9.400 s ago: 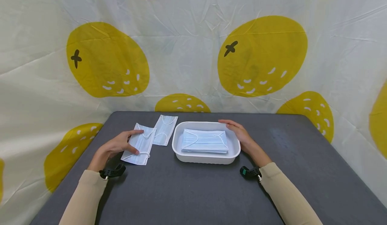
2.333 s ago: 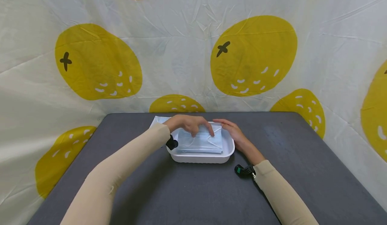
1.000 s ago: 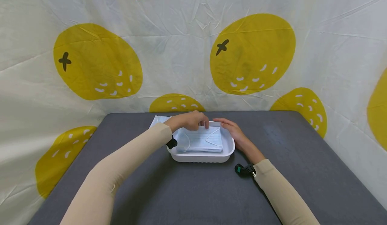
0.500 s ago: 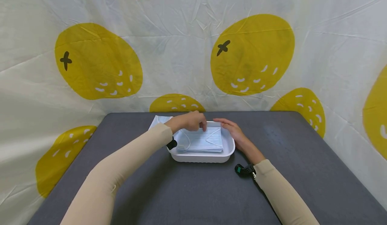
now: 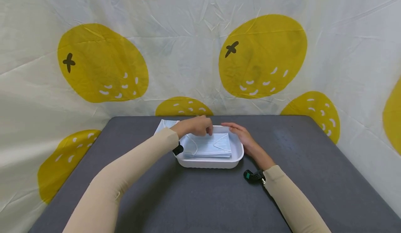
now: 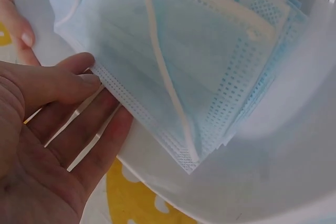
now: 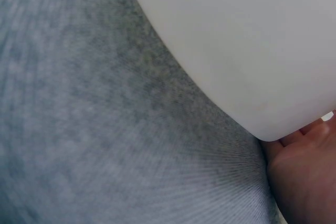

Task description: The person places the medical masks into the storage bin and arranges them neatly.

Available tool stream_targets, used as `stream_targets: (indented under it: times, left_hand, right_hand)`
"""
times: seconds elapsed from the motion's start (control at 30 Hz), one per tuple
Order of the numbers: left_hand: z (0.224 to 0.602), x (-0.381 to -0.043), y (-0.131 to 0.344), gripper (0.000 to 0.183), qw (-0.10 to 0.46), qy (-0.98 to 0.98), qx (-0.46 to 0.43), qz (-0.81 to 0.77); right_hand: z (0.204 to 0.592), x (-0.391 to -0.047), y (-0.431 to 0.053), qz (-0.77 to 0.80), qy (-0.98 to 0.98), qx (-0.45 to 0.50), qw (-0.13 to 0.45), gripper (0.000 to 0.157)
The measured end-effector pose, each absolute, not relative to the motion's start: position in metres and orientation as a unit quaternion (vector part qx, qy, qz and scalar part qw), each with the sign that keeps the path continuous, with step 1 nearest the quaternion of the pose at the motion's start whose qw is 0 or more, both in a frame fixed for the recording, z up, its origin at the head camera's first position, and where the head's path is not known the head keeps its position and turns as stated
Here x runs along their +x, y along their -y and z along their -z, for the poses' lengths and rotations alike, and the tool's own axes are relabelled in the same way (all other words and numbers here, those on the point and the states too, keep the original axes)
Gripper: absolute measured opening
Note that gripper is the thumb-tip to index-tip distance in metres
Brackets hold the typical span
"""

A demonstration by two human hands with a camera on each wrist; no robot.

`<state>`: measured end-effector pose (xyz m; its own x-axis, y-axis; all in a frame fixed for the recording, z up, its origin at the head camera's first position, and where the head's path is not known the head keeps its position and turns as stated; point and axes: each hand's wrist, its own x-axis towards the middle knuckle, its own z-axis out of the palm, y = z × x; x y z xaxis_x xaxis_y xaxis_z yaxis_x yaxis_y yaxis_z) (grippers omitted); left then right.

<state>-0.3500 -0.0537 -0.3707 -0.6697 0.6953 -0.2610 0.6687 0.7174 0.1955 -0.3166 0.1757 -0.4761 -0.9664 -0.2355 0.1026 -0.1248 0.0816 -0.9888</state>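
Pale blue face masks (image 5: 209, 147) with white ear loops lie stacked inside a white plastic tub (image 5: 206, 164). My left hand (image 5: 196, 125) reaches over the tub's back side. In the left wrist view, its thumb and index finger pinch the edge of the top mask (image 6: 121, 51), while the other fingers extend beneath that edge. My right hand (image 5: 245, 139) rests along the tub's right end, fingers extended against the outer wall. The right wrist view shows the tub's wall (image 7: 252, 51) and part of the right hand (image 7: 310, 166). Another mask (image 5: 166, 123) lies left of the tub, mostly hidden by the left arm.
The dark grey table (image 5: 200, 198) extends around the tub on every side. Behind it hangs a white curtain (image 5: 185, 59) with large yellow fruit prints.
Since the oldest frame, my left hand has moved from a mask on the table's left to the stack. In the last second it slid slightly left along the top mask's edge; the right hand stayed put.
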Motion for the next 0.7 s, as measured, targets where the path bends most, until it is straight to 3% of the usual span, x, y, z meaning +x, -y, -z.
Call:
stream_targets:
  times: [0.7]
  left_hand:
    - [0.359, -0.360, 0.072, 0.033, 0.146, -0.890, 0.417, -0.116]
  right_hand:
    - [0.478, -0.319, -0.176, 0.664, -0.737, -0.117, 0.040, 0.042]
